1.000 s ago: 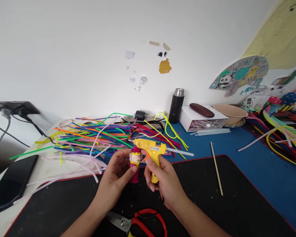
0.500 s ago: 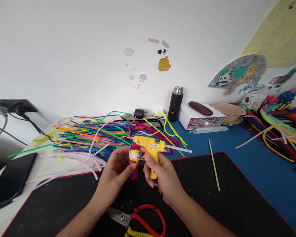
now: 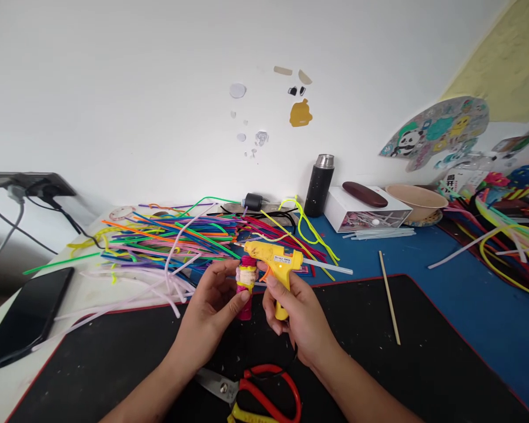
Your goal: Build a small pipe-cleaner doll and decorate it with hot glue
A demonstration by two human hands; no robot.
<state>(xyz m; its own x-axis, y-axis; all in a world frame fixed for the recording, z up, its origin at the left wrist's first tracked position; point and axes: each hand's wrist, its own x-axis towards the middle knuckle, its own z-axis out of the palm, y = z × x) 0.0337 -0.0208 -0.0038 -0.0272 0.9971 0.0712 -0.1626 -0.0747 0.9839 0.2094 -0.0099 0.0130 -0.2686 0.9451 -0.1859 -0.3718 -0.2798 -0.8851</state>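
My left hand (image 3: 211, 314) is closed round a small figure (image 3: 245, 286) wound from pink, yellow and white pipe cleaners, held upright above the black mat (image 3: 114, 364). My right hand (image 3: 297, 317) grips the handle of a yellow hot glue gun (image 3: 273, 264), a finger on its orange trigger. The gun's nozzle points left, just above the top of the figure. A clear glue stick (image 3: 330, 268) juts from the gun's back.
A heap of coloured pipe cleaners (image 3: 167, 241) lies behind my hands. Red-handled scissors (image 3: 255, 390) rest on the mat near me, a wooden stick (image 3: 390, 305) to the right. A phone (image 3: 26, 317) lies at far left. A black flask (image 3: 320, 185), white box (image 3: 365, 211) and bowl (image 3: 417, 202) stand at the back.
Both hands, with the figure and the glue gun, have kept their grip and pose; the view has shifted slightly, so everything sits a little further right in the frame.
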